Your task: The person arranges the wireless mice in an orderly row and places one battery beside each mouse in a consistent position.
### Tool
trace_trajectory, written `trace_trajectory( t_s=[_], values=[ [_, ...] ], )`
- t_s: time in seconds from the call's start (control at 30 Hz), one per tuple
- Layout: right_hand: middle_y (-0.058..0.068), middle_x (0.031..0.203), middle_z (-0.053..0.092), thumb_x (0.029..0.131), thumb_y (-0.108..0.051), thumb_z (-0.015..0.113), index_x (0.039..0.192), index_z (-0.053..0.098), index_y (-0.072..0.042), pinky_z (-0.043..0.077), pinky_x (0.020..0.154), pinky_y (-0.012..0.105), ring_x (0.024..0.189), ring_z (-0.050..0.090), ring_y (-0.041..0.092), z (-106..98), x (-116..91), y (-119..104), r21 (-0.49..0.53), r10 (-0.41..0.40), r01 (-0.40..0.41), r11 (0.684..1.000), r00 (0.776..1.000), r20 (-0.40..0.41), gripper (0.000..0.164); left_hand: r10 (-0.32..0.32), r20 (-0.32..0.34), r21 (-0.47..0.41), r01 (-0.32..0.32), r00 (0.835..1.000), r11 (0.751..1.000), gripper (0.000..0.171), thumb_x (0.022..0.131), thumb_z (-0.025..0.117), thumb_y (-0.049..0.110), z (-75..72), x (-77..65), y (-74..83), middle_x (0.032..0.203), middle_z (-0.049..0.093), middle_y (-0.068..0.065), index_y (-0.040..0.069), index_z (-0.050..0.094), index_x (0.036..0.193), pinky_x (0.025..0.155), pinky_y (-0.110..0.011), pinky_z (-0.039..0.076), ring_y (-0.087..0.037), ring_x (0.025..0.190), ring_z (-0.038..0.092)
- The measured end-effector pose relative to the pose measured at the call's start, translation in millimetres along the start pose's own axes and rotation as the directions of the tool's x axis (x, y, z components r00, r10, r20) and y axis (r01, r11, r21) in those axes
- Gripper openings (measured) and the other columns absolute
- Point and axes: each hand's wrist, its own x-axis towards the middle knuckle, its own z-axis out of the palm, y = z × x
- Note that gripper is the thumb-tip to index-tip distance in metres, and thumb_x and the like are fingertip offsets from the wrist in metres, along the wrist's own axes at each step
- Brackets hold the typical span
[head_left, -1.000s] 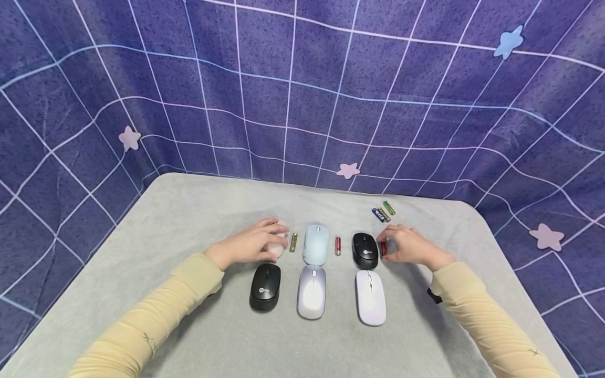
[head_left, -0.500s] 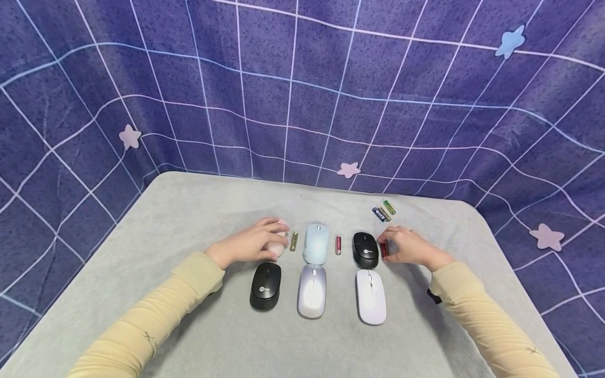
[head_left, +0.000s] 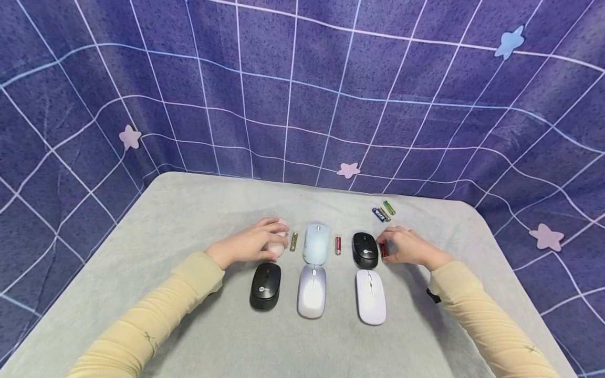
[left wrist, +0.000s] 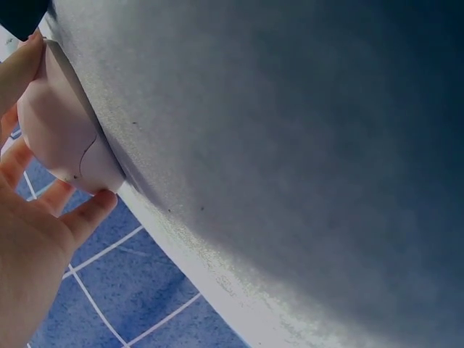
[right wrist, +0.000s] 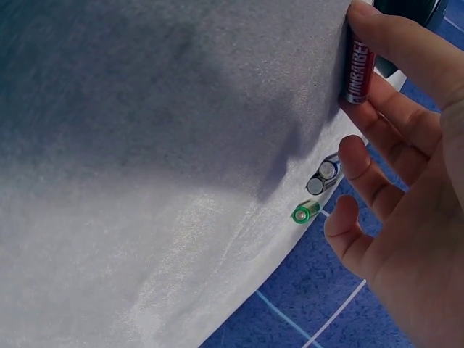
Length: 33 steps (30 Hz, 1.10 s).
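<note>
My left hand (head_left: 250, 243) holds a pale pink computer mouse (left wrist: 61, 123), with the thumb at one end and fingers along its far side. Most of that mouse is covered by the fingers in the head view. On the right, my right hand (head_left: 408, 245) pinches a red battery (right wrist: 359, 69) between thumb and fingers, low at the table. Just left of this battery sits a black mouse (head_left: 365, 251). A gold battery (head_left: 294, 241) lies right of the pink mouse, followed by a light blue mouse (head_left: 316, 244) and a second red battery (head_left: 337, 245).
A nearer row has another black mouse (head_left: 266, 286), a silver mouse (head_left: 312, 291) and a white mouse (head_left: 371, 297). Behind my right hand lie a green battery (head_left: 389, 207) and two others. A purple-blue curtain (head_left: 264, 94) hangs behind the grey-covered table (head_left: 212, 336).
</note>
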Motion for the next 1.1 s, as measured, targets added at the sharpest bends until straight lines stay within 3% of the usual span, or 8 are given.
trace_trajectory(
  t_s=[0.4,0.7,1.1],
  values=[
    [0.005,0.107,0.062,0.063,-0.027,0.083,0.109,0.066,-0.011,0.05,0.074,0.049,0.102,0.058,0.027,-3,1,0,0.014,-0.013,0.013,1.0,1.0,0.006,0.052,-0.01,0.007,-0.011,0.01,1.0,1.0,0.038,0.076,0.076,0.03,-0.2,0.6,1.1,0.139,0.049,-0.009,0.018,0.068,0.11,0.112,-0.053,0.026,-0.042,0.134,0.031],
    [0.008,0.112,0.063,0.063,-0.028,0.083,0.111,0.064,-0.009,0.048,0.08,0.058,0.106,0.057,0.032,-15,6,0,0.01,0.003,-0.003,1.0,1.0,-0.009,0.055,-0.011,0.007,-0.011,0.011,1.0,1.0,0.038,0.076,0.076,0.029,0.3,0.4,-0.3,0.139,0.049,-0.009,0.017,0.068,0.111,0.112,-0.053,0.026,-0.041,0.134,0.031],
    [0.009,0.12,0.061,0.066,-0.024,0.08,0.115,0.063,-0.01,0.045,0.081,0.059,0.112,0.055,0.035,-27,17,2,-0.05,0.017,-0.019,0.999,0.999,-0.027,0.054,-0.013,0.012,-0.011,0.014,1.0,1.0,0.037,0.076,0.076,0.031,1.3,0.8,-1.3,0.139,0.049,-0.008,0.018,0.068,0.11,0.112,-0.053,0.026,-0.041,0.135,0.03]
  ],
)
